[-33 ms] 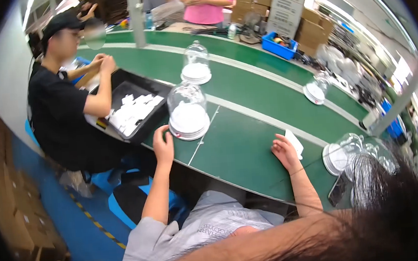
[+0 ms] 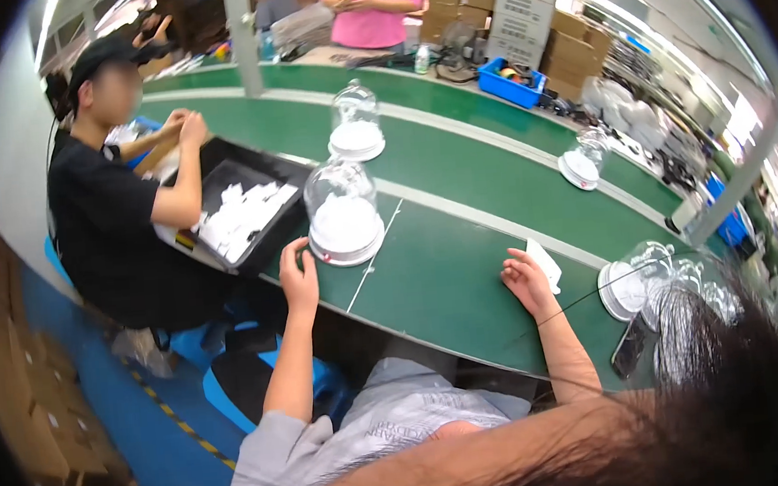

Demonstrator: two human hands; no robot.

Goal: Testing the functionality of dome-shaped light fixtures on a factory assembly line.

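My left hand (image 2: 299, 279) rests at the near table edge, its fingers apart, close beside a clear glass dome (image 2: 340, 192) on a round white base (image 2: 347, 239). Whether a fingertip touches the base I cannot tell. A small red spot shows on the base's near side. My right hand (image 2: 526, 281) lies further right on the green tabletop (image 2: 428, 276), fingers loosely bent and apart, nothing seen in it. Just beyond those fingers is a flat white piece (image 2: 544, 264), partly covered by the hand. Another dome (image 2: 357, 122) on a white base stands behind the first.
Left, a black tray (image 2: 274, 236) holds white pieces, with a co-worker in black (image 2: 117, 219) beside it. Several domes (image 2: 626, 288) and a phone (image 2: 633, 348) are at right. One dome (image 2: 582, 164) stands across the green belt (image 2: 466, 182). A blue bin (image 2: 511, 84) sits farther back.
The whole view has shifted slightly, so most things sit a little further left. Both hands keep nearly the same pose, and the dome beside my left hand stays on the table.
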